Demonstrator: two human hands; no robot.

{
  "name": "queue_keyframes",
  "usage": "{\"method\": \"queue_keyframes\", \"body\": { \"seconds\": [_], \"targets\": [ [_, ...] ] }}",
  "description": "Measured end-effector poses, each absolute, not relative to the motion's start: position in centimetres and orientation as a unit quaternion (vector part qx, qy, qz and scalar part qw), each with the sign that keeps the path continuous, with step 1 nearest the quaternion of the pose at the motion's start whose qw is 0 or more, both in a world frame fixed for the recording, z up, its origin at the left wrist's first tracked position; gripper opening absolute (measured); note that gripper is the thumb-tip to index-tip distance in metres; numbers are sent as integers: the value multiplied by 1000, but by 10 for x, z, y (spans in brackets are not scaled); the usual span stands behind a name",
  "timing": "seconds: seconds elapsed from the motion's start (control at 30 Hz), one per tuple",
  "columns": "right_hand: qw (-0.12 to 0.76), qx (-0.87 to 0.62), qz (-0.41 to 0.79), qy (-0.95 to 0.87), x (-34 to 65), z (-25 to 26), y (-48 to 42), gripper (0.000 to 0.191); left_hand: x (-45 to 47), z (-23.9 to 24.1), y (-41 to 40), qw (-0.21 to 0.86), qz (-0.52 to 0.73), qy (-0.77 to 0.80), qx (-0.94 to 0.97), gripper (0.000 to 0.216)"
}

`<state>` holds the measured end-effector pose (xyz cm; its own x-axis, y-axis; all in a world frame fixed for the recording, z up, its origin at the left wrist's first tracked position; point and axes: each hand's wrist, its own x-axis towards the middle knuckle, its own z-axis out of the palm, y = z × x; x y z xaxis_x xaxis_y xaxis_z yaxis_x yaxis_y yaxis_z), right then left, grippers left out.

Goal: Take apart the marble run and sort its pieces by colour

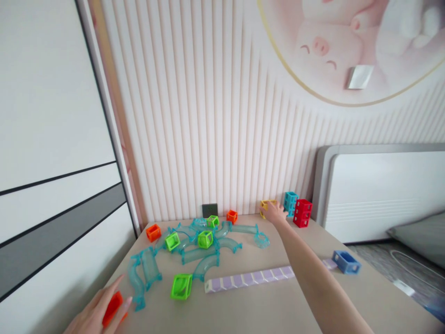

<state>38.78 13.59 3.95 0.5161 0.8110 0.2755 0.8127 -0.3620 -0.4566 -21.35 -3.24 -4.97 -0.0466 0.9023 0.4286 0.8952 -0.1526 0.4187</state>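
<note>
Your right hand (276,214) is stretched out to the far edge of the table (264,311), where its fingers lie on a yellow cube (266,204). The cube is an open plastic frame standing against the ribbed wall (208,116). From here you cannot tell whether the fingers have closed round it or only touch it. Just right of it, also at the far edge, stand a blue cube stack (290,202) and a red cube stack (302,212), two frames high each and touching one another. Your left hand (92,317) sits at the near left corner, with an orange-red block (111,307) gripped between its outstretched fingers. The surface is a matt beige top. Clear teal track pieces (205,253) are heaped across its middle and left, with green cubes (181,286) and small orange cubes (153,232) among them. A lilac strip (250,279) of flat segments runs across the near middle and passes under your right forearm. A blue block (346,261) lies alone near the right edge. A dark square (210,210) leans on the wall at the far edge. A white and grey cabinet (52,139) closes the left edge, a white padded headboard (382,195) rises beyond the right far corner, and a pig mural (323,46) fills the wall above. Bare top shows along the near edge and on the right half, between the strip and the stacks.
</note>
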Motion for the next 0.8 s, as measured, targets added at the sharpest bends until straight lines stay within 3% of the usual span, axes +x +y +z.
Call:
{"method": "queue_keyframes", "body": {
  "seconds": [0.2,0.3,0.5,0.63,0.7,0.8],
  "targets": [
    [361,-791,56,-490,414,41,123,24,-204,2,-39,-54,366,629,684,48],
    [437,-754,76,-485,408,52,119,21,-180,20,-40,-25,395,594,700,44],
    [589,-583,169,-534,311,51,90,50,-83,34,-37,251,418,546,682,55],
    [641,-407,264,-595,224,32,33,43,-12,31,-31,395,444,493,635,71],
    [631,-287,316,-647,199,27,5,29,9,26,-25,432,505,482,571,73],
    [554,-228,358,-717,187,23,-21,37,20,20,-17,414,570,491,513,74]
  ]
}}
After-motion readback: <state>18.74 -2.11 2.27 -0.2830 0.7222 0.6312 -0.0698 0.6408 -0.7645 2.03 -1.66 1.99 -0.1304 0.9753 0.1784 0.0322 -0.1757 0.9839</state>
